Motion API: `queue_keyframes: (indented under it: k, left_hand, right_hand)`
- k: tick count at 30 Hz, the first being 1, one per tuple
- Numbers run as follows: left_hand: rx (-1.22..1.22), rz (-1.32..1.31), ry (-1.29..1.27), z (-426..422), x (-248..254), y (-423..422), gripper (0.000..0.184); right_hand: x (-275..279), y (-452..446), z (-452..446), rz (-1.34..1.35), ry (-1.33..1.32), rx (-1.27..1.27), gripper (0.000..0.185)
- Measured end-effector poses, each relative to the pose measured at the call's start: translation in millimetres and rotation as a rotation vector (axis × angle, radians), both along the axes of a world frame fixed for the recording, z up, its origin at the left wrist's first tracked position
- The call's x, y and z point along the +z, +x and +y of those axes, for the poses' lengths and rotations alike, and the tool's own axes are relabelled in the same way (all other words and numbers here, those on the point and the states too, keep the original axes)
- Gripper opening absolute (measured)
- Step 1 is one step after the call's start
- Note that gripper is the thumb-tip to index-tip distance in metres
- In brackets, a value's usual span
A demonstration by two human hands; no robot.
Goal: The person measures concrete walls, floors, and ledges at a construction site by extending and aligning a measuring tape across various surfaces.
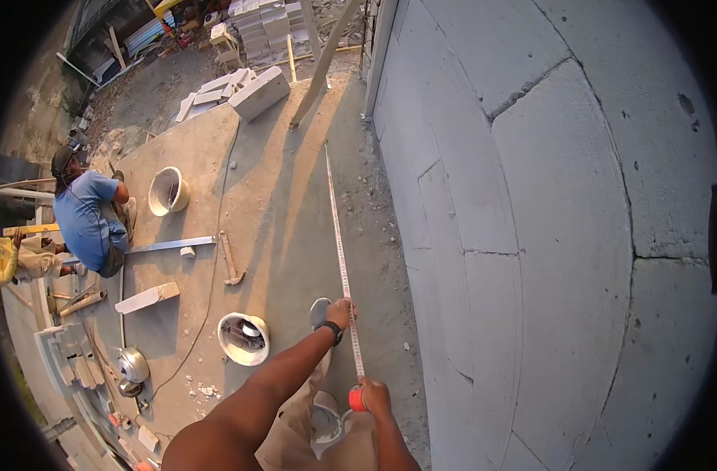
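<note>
My left hand (339, 314), with a dark watch on its wrist, is closed round the long white blade of a tape measure. The tape blade (340, 244) runs out over the concrete floor toward the far end of the wall. Nearer my body, my right hand (376, 398) is wrapped round the red case of the tape measure (358, 399). Part of the case is hidden by its fingers. A shoe (319, 311) shows beside my left hand. Below the hands, a pale bucket (325, 424) stands between my legs, partly covered.
A grey block wall (562, 196) rises along the right. Leftward are a bucket (244, 359), a hammer (231, 259), a white block (147, 298) and a cable (209, 302). A crouching person (96, 208) is near another bucket (184, 191). A wooden prop (319, 74) leans ahead.
</note>
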State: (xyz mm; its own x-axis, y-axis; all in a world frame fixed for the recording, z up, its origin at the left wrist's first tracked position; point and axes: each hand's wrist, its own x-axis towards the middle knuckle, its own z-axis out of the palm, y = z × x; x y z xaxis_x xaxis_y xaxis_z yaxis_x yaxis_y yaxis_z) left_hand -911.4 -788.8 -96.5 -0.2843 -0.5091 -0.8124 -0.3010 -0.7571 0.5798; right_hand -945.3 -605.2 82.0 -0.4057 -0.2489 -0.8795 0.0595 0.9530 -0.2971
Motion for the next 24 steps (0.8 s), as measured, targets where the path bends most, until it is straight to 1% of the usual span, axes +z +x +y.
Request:
queue_keyframes:
  k: [1, 3, 5, 6, 8, 9, 10, 11, 12, 14, 15, 20, 24]
  left_hand:
    - [0.039, -0.036, 0.016, -30, -9, -9, 0.034]
    - [0.025, -0.005, -0.055, -82, -28, -22, 0.034]
    - [-0.042, -0.013, -0.075, -123, -48, -33, 0.034]
    - [-0.051, -0.019, -0.081, -139, -60, -36, 0.034]
    - [-0.085, -0.039, -0.095, -168, -82, -41, 0.034]
    - [-0.106, -0.053, -0.106, -180, -87, -44, 0.034]
    - [-0.123, -0.058, -0.096, -188, -84, -48, 0.034]
    - [-0.08, -0.029, -0.038, -198, -76, -53, 0.032]
    - [-0.032, 0.0, 0.016, -206, -73, -56, 0.031]
    - [-0.084, -0.016, 0.024, -218, -80, -57, 0.03]
    - [-0.127, -0.027, 0.031, -221, -81, -58, 0.03]
    - [-0.186, -0.009, 0.052, -223, -73, -59, 0.031]
    - [-0.215, 0.009, 0.036, -219, -76, -56, 0.029]
  right_hand:
    - [-9, 2, 0, -0.028, 0.021, -0.017, 0.046]
    - [-18, 5, 2, -0.075, 0.056, -0.038, 0.045]
    - [-19, 7, 3, -0.066, -0.027, -0.155, 0.042]
    - [-23, 7, 4, -0.078, -0.009, -0.174, 0.042]
    - [-32, 3, -3, -0.159, 0.055, -0.114, 0.045]
    - [-41, 3, -7, -0.165, 0.067, -0.134, 0.045]
    - [-55, 3, -11, -0.117, 0.086, -0.09, 0.044]
    - [-68, 1, -18, -0.069, 0.103, -0.042, 0.043]
    - [-78, -3, -28, -0.075, 0.108, -0.054, 0.043]
    - [-95, -16, -53, 0.094, 0.052, 0.076, 0.039]
    - [-101, -22, -64, 0.091, 0.054, 0.068, 0.039]
    - [-125, -38, -104, 0.16, 0.023, 0.13, 0.041]
    - [-130, -38, -120, 0.107, 0.031, 0.081, 0.041]
